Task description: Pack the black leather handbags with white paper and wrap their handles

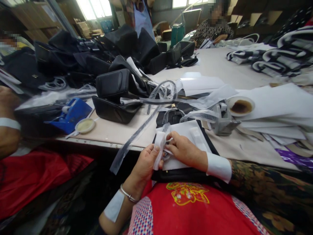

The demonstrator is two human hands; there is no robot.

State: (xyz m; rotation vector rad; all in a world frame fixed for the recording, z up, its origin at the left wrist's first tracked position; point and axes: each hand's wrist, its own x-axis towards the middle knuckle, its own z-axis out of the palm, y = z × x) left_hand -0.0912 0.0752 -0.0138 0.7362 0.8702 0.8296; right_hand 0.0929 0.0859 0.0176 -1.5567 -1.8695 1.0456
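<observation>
Head view: left fingers (pixel 148 150) pinch a white strip (pixel 159 143) over a white sheet (pixel 187 129); right fingers (pixel 173 135) curl beside it, grip unclear. Beyond them, the pale surface (pixel 212 63) carries black handbags (pixel 110 83), windows (pixel 99 8) farther back.

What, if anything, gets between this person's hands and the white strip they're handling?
Nothing visible does. The left hand holds the white strip directly, thumb against it. The right hand is close beside it, with no barrier visible, though its exact contact is unclear. The white sheet lies beneath, not between.
</observation>
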